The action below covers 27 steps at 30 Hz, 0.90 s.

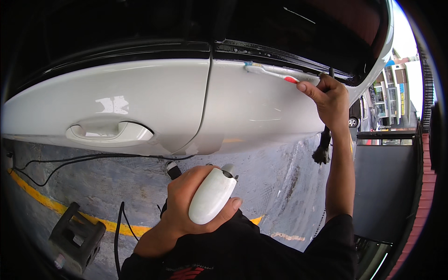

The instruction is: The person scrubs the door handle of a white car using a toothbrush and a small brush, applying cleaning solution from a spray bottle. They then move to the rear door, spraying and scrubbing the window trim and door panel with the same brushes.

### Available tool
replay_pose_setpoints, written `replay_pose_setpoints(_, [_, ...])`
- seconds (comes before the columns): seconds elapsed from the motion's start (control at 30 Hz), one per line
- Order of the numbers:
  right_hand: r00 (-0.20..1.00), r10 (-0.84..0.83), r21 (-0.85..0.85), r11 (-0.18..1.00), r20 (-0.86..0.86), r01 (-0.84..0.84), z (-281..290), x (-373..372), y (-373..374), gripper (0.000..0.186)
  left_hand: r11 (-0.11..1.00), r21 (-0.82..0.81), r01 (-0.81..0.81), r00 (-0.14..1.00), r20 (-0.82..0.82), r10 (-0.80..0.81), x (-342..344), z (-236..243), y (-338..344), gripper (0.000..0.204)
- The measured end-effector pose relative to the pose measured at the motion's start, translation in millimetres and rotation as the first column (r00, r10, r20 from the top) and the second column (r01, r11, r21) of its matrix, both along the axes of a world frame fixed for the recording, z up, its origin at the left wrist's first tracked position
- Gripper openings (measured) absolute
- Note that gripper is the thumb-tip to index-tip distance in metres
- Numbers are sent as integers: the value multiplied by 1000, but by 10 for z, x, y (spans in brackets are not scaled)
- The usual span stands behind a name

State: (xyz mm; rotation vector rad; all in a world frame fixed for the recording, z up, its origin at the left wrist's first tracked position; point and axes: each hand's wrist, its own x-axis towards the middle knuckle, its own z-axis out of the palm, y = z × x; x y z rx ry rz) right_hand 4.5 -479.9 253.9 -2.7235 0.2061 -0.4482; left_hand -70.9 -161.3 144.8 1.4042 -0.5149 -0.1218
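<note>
My right hand (329,100) pinches the handle of a toothbrush (275,74), white with a red patch. Its bluish bristle head meets the top edge of the white car door panel (261,102), just under the wet black window trim (280,55). Also gripped in that hand is a black-handled brush (322,151), its dark bristles hanging below the wrist. Lower down, in front of my body, my left hand (179,198) is closed round what looks like a spray bottle (212,196). Only its rounded white head shows; the rest is hidden.
A white door handle (109,133) juts out from the panel at the left. Black hoses (93,157) run over the grey floor (135,186) beneath the car. A dark plastic stool-like object (77,235) stands at the lower left, beside a yellow floor line (46,200).
</note>
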Motion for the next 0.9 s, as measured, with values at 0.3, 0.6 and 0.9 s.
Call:
replay_pose_setpoints(0.3, [994,-105,45,993,-23,106,-2,-48,73,56,1000,3,18,1000,18,-18,79,13,-23,49])
replay_pose_setpoints(0.6, [995,-97,15,995,39,97,-123,-46,113,57,999,-7,33,999,-4,-33,150,0,-7,50])
replay_pose_setpoints(0.9, [992,-105,97,990,67,99,-73,-96,39,55,999,-2,42,999,-9,-42,139,16,-60,50])
